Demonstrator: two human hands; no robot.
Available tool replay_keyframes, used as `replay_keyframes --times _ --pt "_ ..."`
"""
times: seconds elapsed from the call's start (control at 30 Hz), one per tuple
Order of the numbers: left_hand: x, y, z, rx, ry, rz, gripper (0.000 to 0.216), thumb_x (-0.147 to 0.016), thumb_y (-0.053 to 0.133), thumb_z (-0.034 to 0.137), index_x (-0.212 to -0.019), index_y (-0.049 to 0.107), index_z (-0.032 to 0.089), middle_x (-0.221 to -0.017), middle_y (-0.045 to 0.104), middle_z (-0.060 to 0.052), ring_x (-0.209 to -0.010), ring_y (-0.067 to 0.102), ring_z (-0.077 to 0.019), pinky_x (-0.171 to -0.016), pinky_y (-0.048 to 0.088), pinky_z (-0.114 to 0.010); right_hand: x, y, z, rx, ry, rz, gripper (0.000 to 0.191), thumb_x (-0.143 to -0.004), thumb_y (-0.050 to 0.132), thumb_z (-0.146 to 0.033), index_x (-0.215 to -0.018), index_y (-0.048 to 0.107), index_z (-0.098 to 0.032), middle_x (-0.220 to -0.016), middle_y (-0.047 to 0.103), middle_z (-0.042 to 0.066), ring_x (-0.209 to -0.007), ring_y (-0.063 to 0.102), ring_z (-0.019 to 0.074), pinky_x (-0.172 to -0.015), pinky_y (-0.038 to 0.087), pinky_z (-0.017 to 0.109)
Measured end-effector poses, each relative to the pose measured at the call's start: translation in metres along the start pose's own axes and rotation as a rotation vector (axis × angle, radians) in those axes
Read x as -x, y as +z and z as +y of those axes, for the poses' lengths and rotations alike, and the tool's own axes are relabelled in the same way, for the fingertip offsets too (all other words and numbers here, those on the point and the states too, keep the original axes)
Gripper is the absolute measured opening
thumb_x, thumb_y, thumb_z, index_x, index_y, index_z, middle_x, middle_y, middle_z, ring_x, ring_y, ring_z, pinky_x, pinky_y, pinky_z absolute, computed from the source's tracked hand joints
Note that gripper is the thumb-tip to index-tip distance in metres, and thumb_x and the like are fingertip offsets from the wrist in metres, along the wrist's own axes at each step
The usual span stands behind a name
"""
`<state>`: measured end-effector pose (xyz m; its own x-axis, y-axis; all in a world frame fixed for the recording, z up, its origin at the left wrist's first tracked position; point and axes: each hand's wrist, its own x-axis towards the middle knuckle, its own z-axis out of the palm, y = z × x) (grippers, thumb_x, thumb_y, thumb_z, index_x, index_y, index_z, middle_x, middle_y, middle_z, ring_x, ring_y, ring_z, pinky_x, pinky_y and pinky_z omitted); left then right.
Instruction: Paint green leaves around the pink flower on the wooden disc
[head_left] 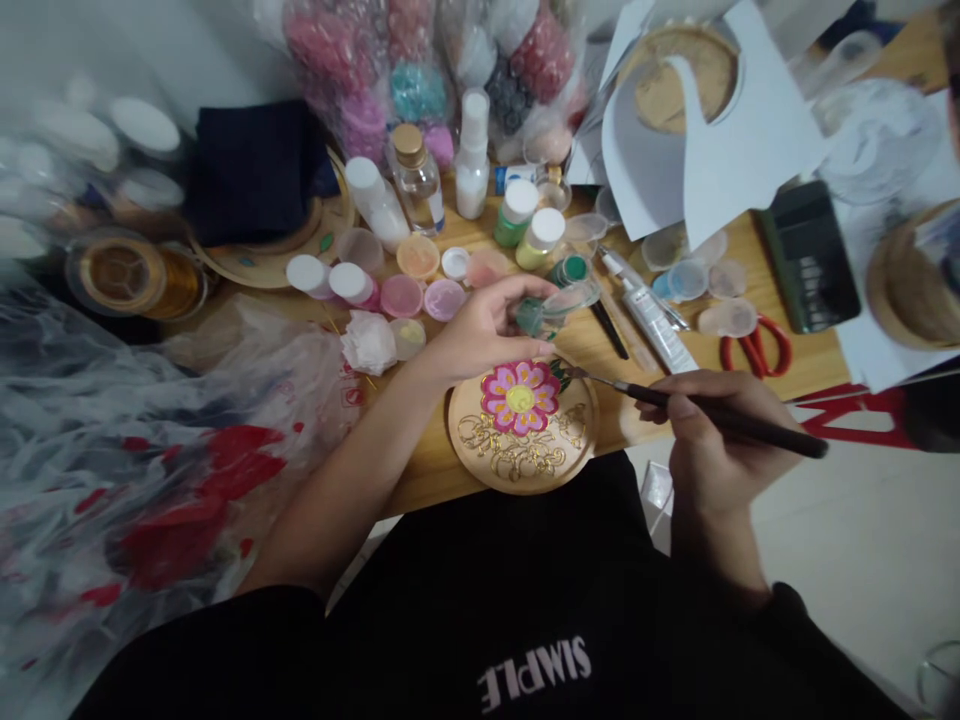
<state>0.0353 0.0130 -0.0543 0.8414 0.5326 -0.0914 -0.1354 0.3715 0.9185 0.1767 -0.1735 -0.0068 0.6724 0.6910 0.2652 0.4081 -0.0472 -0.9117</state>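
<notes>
A round wooden disc (480,450) lies at the table's near edge, painted with a pink and yellow flower (520,397) and gold outlines. My right hand (712,440) is closed on a thin dark paintbrush (720,418), whose tip rests at a green leaf on the disc's upper right. Above the disc, my left hand (480,330) pinches a small clear cup of green paint (553,308), held tilted.
Small paint pots (401,296), white-capped bottles (471,155), a glue tube (654,320) and red scissors (757,350) crowd the wooden table (750,260). Bags of beads (420,70) stand at the back, white papers (720,140) and a black calculator (808,255) to the right, crumpled plastic (112,450) to the left.
</notes>
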Motion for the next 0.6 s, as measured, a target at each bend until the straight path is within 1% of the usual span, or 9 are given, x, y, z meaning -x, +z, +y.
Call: replay_keyframes --times 0.1,0.17,0.23,0.3,0.37,0.47,0.6 --pt "0.000 0.000 0.000 0.001 -0.014 0.008 0.056 -0.057 0.088 0.022 -0.105 0.060 0.017 -0.110 0.064 -0.008 -0.107 0.065 -0.0262 -0.091 0.055 -0.042 -0.003 0.003 -0.005 -0.024 0.042 0.044 0.007 -0.079 0.072 -0.028 -0.076 0.069 -0.022 -0.060 0.067 -0.004 -0.048 0.062 0.0128 -0.045 0.047 0.026" --pt "0.000 0.000 0.001 0.002 -0.012 0.012 0.056 -0.057 0.089 0.022 -0.105 0.061 0.017 -0.112 0.064 -0.008 -0.111 0.064 -0.0268 -0.095 0.053 -0.043 -0.006 0.006 -0.009 -0.065 0.063 0.098 0.007 -0.077 0.072 -0.027 -0.075 0.069 -0.022 -0.060 0.066 -0.004 -0.048 0.062 0.0134 -0.045 0.049 0.027" --pt "0.000 0.000 0.001 -0.002 -0.005 0.013 0.055 -0.057 0.089 0.022 -0.104 0.062 0.017 -0.113 0.064 -0.008 -0.112 0.063 -0.0251 -0.097 0.052 -0.041 -0.009 0.009 -0.013 -0.144 0.056 0.150 0.006 -0.076 0.071 -0.026 -0.074 0.068 -0.022 -0.059 0.065 -0.004 -0.047 0.061 0.0133 -0.045 0.049 0.027" --pt "0.001 0.001 0.001 -0.005 -0.002 0.013 0.055 -0.057 0.089 0.023 -0.105 0.062 0.018 -0.111 0.065 -0.007 -0.108 0.064 -0.0221 -0.095 0.052 -0.039 -0.013 0.013 -0.014 -0.228 0.033 0.174 0.003 -0.076 0.071 -0.025 -0.074 0.069 -0.023 -0.058 0.065 -0.004 -0.047 0.060 0.0131 -0.045 0.049 0.028" --pt "0.001 0.001 0.001 0.006 -0.008 0.007 0.055 -0.058 0.089 0.024 -0.106 0.062 0.019 -0.108 0.065 -0.005 -0.104 0.064 -0.0196 -0.092 0.053 -0.036 -0.017 0.018 -0.012 -0.290 0.024 0.156 0.001 -0.076 0.070 -0.022 -0.076 0.070 -0.022 -0.058 0.065 -0.004 -0.048 0.060 0.0129 -0.047 0.050 0.028" --pt "0.001 0.001 0.000 0.026 -0.034 0.006 0.056 -0.058 0.089 0.025 -0.106 0.061 0.019 -0.106 0.066 -0.004 -0.101 0.065 -0.0181 -0.092 0.053 -0.035 -0.020 0.026 -0.006 -0.325 0.016 0.088 0.004 -0.079 0.068 -0.019 -0.080 0.071 -0.022 -0.060 0.065 -0.004 -0.053 0.063 0.0123 -0.051 0.051 0.027" --pt "0.001 0.000 -0.001 -0.012 -0.050 0.012 0.061 -0.056 0.091 0.030 -0.108 0.061 0.019 -0.111 0.066 -0.006 -0.101 0.065 -0.0189 -0.093 0.053 -0.038 -0.020 0.034 0.002 -0.249 0.032 0.008 0.004 -0.083 0.067 -0.020 -0.085 0.070 -0.022 -0.065 0.067 -0.004 -0.057 0.064 0.0113 -0.056 0.051 0.026"
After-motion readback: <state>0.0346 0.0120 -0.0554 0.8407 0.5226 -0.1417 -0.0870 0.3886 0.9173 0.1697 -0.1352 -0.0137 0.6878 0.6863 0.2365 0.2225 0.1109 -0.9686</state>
